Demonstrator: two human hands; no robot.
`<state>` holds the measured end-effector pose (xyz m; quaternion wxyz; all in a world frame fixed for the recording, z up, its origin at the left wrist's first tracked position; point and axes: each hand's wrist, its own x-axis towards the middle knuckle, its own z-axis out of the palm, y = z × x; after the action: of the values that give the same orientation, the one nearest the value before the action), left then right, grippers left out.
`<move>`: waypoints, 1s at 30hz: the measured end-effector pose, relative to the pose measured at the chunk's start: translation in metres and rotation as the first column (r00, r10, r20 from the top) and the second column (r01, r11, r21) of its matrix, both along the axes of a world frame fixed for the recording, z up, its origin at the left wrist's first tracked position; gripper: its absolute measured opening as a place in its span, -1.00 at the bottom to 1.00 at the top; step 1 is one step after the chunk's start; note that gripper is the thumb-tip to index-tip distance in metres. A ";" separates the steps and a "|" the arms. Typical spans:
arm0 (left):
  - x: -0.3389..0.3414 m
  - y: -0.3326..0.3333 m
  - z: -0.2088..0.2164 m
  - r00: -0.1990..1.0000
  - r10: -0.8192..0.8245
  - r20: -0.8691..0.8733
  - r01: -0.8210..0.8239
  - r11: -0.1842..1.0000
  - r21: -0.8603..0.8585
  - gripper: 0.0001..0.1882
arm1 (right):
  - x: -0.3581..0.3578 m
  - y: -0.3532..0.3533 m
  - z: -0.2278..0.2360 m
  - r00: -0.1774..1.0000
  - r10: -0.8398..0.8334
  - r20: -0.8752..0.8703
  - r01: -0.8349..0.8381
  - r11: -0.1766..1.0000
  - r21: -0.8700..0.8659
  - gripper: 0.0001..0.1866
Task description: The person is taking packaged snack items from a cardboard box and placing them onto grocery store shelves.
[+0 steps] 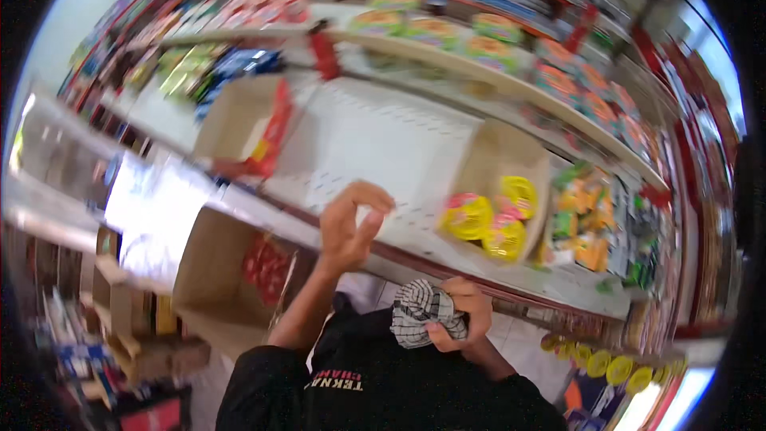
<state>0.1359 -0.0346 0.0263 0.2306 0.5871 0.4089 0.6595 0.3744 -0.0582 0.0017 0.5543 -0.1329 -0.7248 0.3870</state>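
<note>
My left hand [349, 227] is raised over the front edge of a white perforated shelf [383, 136]. Its fingers curl with a gap to the thumb, and nothing shows in them. Close to my body, my right hand [469, 311] is closed around a bunched black-and-white checkered cloth [416, 313]. On the shelf to the right stands an open cardboard box [503, 148] with several round yellow packs [504, 239] inside. Another cardboard box [233, 120] with a red edge sits at the shelf's left.
Below the shelf at left is a large open cardboard box [209, 267] holding red packs [266, 267]. Green and orange packets [590, 219] fill the shelf's right end. An upper ledge carries several round tubs [431, 32]. Yellow round items [618, 369] hang at lower right.
</note>
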 end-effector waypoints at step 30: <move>-0.362 -0.234 -0.478 0.889 0.391 0.239 0.147 0.251 -0.957 -0.54 | -0.348 -0.140 -0.194 0.561 0.263 0.785 -0.086 0.962 -0.260 -0.59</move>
<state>-0.2259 -0.2691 -0.4517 0.5689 0.1266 0.7066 0.4013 0.0261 -0.1984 -0.1924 0.1039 -0.2753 -0.8662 0.4039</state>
